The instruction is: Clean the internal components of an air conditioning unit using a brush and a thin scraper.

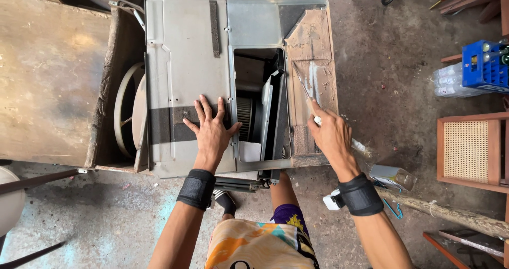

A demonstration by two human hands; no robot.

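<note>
One grey sheet-metal appliance casing (185, 62) with a rectangular opening lies on the dirt floor, two hands on it. The left hand (211, 128) presses flat, fingers spread and holding nothing, on a dark tape strip (172, 125) left of the opening. The right hand (331, 136) is closed around one thin metal scraper blade (303, 89), angled onto the brown, residue-covered panel (313, 41) at right. Two blue crates (480, 65) sit well apart

Grey metal, rust-brown patches, blue crates

I'm seeing my left hand (212, 131) resting on a grey metal casing (185, 62) with a black strip; beside my right hand (331, 136) brown residue is showing, blue crates (483, 65) beyond.
</note>
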